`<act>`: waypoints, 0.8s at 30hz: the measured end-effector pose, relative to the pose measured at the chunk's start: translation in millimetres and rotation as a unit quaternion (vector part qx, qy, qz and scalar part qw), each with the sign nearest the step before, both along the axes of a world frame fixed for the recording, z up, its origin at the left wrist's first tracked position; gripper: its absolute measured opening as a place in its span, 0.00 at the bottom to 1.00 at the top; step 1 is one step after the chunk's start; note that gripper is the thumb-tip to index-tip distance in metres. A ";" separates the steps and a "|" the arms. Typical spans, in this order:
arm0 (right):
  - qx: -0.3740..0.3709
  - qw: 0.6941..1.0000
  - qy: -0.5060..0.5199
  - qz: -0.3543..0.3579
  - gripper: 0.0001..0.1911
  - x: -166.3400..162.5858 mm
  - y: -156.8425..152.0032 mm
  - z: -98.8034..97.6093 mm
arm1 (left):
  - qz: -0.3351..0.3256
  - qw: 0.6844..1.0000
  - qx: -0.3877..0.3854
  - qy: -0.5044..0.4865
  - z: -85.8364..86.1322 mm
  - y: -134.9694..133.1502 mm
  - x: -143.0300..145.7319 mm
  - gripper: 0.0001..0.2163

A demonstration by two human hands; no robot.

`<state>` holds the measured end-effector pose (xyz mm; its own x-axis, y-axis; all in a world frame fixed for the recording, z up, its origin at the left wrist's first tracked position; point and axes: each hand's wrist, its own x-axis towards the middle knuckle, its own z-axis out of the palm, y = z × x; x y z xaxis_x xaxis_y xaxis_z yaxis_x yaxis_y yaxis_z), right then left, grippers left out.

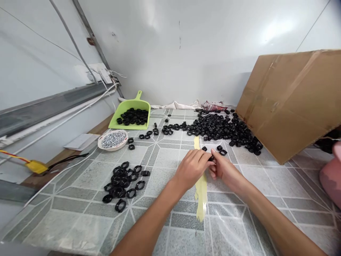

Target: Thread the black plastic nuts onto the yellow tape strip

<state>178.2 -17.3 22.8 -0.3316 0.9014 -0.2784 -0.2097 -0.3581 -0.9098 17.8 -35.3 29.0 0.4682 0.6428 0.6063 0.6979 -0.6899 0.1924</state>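
Both my hands meet over the yellow tape strip (201,195) on the tiled-pattern table cover. Between their fingertips is a black ring (211,158), mostly hidden by the fingers. My left hand (192,166) pinches it from the left, and my right hand (220,166) has its thumb and fingers closed on it from the right. A few loose black rings (223,152) lie just beyond the right hand. Farther back spreads a large heap of black rings (218,126). A smaller pile of rings (121,181) lies to the left of my left forearm.
At the back left, a green dustpan (113,122) holds more black rings. Before it stands a white bowl (125,144) of small silvery pieces. A cardboard box (290,103) leans at the right, near a pink object (330,177). Cables and a yellow connector (37,166) run along the left edge.
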 end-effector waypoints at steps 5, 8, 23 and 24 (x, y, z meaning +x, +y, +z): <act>0.040 0.999 0.007 0.013 0.19 -2.3 -0.3 -6.7 | -0.008 1.000 0.010 0.015 -0.9 3.6 -8.0 0.07; 0.044 0.999 0.027 0.015 0.18 -0.5 3.3 -10.2 | -0.006 0.999 0.037 0.017 -2.9 5.9 -9.4 0.07; 0.018 0.986 0.167 -0.015 0.17 0.5 12.5 -19.1 | 0.409 0.902 -0.082 -0.111 -21.1 75.3 -56.3 0.21; 0.026 0.986 0.162 -0.009 0.18 0.0 12.5 -19.2 | 0.409 0.904 -0.084 -0.092 -17.9 85.4 -64.7 0.23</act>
<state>178.2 -4.8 3.7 -0.3786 0.9186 -0.1131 -0.4995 -0.3057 -0.8106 -46.9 50.0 11.2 -0.3047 0.8189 0.4864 0.9067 0.0931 0.4113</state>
